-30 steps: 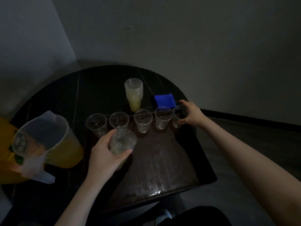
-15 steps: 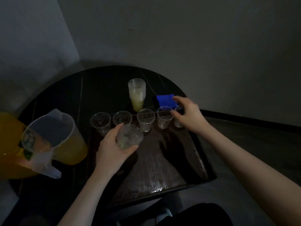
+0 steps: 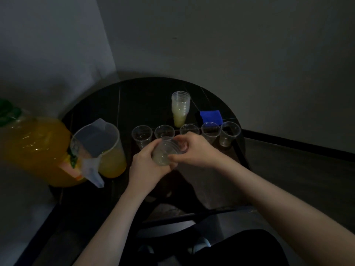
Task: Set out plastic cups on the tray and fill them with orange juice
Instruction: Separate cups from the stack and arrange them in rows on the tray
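Small nested stack of clear plastic cups [image 3: 166, 153]: above dark rectangular tray [image 3: 215, 191], near its row of five empty clear cups [image 3: 230, 133]. Left hand [image 3: 148, 168] fingers curl round stack; right hand [image 3: 194, 150] fingertips pinch its rim.

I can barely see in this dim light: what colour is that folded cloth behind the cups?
Bright blue. The cloth shows best in the head view.

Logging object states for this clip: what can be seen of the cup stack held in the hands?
The held cup stack is a short nest of clear, ribbed plastic cups, tilted with its mouth away from the camera, over the dark tray. The left hand wraps its base; the right hand pinches its rim end. A pale yellowish film shows near its bottom.
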